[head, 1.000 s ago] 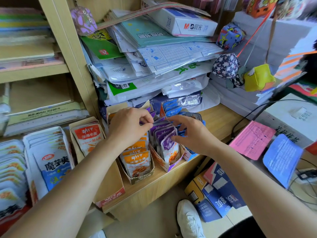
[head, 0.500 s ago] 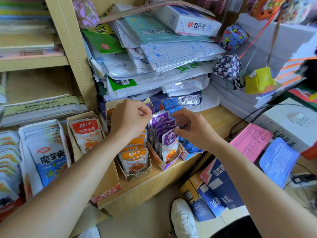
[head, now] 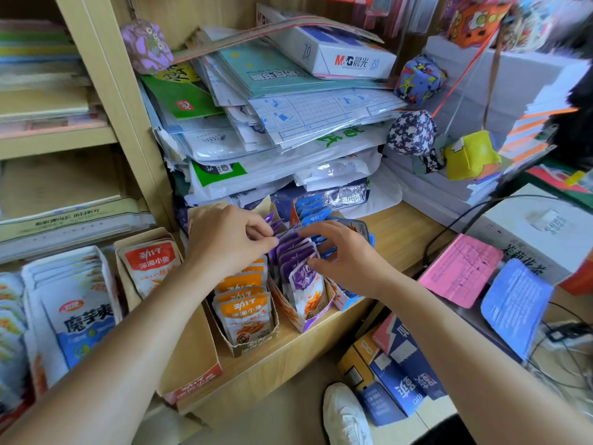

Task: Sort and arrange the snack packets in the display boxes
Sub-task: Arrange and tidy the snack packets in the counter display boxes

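On the wooden shelf point(head: 401, 239) at frame centre, the purple packets point(head: 301, 274) file up-frame in their display box point(head: 316, 316), between both hands: the left hand point(head: 224, 239) pinches the rear tops, the right hand point(head: 346, 255) clasps the row from the right.

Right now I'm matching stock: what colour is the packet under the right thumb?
Purple on top, the packet; head view.
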Demonstrator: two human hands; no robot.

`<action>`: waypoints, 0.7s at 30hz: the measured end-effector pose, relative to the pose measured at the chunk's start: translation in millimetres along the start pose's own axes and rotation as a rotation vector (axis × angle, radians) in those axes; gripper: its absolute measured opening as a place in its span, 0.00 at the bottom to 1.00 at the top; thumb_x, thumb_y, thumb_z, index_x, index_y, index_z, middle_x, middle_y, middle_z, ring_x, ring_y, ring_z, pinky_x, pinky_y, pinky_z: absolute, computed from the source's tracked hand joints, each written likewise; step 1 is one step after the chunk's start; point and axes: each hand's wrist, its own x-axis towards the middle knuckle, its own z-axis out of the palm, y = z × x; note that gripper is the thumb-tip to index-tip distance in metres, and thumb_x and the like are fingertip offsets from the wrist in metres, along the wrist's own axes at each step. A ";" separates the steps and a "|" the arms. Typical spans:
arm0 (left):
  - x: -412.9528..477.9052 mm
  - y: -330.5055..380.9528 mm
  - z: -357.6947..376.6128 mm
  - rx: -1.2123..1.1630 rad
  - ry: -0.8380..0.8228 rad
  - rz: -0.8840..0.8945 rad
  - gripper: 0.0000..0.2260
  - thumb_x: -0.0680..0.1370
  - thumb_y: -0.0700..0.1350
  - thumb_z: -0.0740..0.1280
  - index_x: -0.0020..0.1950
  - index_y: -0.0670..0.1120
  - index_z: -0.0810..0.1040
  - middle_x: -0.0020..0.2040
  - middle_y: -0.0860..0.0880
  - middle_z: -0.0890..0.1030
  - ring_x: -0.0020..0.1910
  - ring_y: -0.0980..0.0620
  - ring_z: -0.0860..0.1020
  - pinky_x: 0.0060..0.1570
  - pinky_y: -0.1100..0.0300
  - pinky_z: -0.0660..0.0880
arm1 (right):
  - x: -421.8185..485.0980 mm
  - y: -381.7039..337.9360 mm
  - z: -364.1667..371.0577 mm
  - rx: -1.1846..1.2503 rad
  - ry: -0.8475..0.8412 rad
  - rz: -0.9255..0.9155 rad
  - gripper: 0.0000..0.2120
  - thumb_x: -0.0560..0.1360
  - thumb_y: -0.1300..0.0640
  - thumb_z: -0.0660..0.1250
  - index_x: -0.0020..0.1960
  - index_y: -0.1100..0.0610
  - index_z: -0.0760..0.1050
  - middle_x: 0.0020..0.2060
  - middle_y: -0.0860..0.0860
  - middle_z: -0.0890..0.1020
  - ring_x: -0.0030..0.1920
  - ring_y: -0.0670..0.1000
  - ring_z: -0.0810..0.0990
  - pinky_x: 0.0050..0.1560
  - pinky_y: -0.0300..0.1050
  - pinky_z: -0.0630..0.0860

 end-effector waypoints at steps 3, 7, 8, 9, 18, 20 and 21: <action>-2.1 2.3 3.4 0.124 0.112 0.046 0.03 0.73 0.53 0.74 0.39 0.59 0.85 0.31 0.62 0.80 0.44 0.55 0.76 0.58 0.49 0.70 | -0.1 -0.4 -0.2 0.002 0.018 0.017 0.16 0.76 0.57 0.72 0.61 0.49 0.75 0.58 0.43 0.75 0.51 0.45 0.79 0.51 0.45 0.80; -1.1 0.9 6.0 0.198 0.174 0.066 0.04 0.75 0.51 0.73 0.39 0.58 0.85 0.30 0.60 0.80 0.42 0.52 0.76 0.53 0.51 0.68 | -0.8 -0.9 -2.3 0.003 0.004 0.039 0.13 0.75 0.56 0.73 0.58 0.51 0.75 0.52 0.42 0.78 0.47 0.42 0.79 0.48 0.45 0.79; -0.1 -0.1 5.2 0.205 0.182 0.075 0.04 0.74 0.52 0.74 0.39 0.58 0.85 0.30 0.60 0.80 0.42 0.53 0.75 0.52 0.52 0.66 | -1.0 -1.1 -3.0 0.007 0.000 0.039 0.13 0.75 0.56 0.73 0.58 0.51 0.75 0.51 0.41 0.78 0.47 0.41 0.79 0.47 0.43 0.79; 0.2 -0.8 4.0 0.224 0.182 0.092 0.04 0.74 0.54 0.74 0.39 0.58 0.85 0.30 0.60 0.80 0.41 0.53 0.74 0.51 0.53 0.65 | -1.2 -1.3 -3.5 0.012 -0.005 0.037 0.14 0.75 0.56 0.73 0.59 0.51 0.75 0.51 0.41 0.78 0.46 0.40 0.79 0.46 0.40 0.77; 0.2 0.3 7.3 0.209 0.101 0.131 0.04 0.75 0.53 0.74 0.42 0.56 0.87 0.32 0.57 0.82 0.40 0.52 0.74 0.51 0.51 0.73 | -4.0 -0.9 -17.4 -0.046 -0.152 0.000 0.08 0.79 0.58 0.69 0.57 0.51 0.80 0.54 0.44 0.81 0.54 0.37 0.76 0.52 0.26 0.70; 1.6 1.2 4.6 0.115 0.125 0.063 0.04 0.76 0.52 0.74 0.42 0.55 0.87 0.34 0.56 0.83 0.39 0.53 0.79 0.47 0.54 0.76 | -6.3 -1.9 -20.9 -0.036 -0.193 0.006 0.07 0.79 0.59 0.69 0.56 0.52 0.80 0.51 0.40 0.81 0.52 0.33 0.77 0.51 0.25 0.69; 3.5 2.4 2.8 0.068 0.116 0.012 0.04 0.76 0.52 0.74 0.43 0.55 0.87 0.34 0.57 0.83 0.38 0.55 0.80 0.44 0.57 0.75 | -7.0 -1.3 -23.7 -0.035 -0.207 0.009 0.06 0.79 0.60 0.69 0.55 0.52 0.80 0.50 0.39 0.81 0.51 0.32 0.77 0.50 0.25 0.69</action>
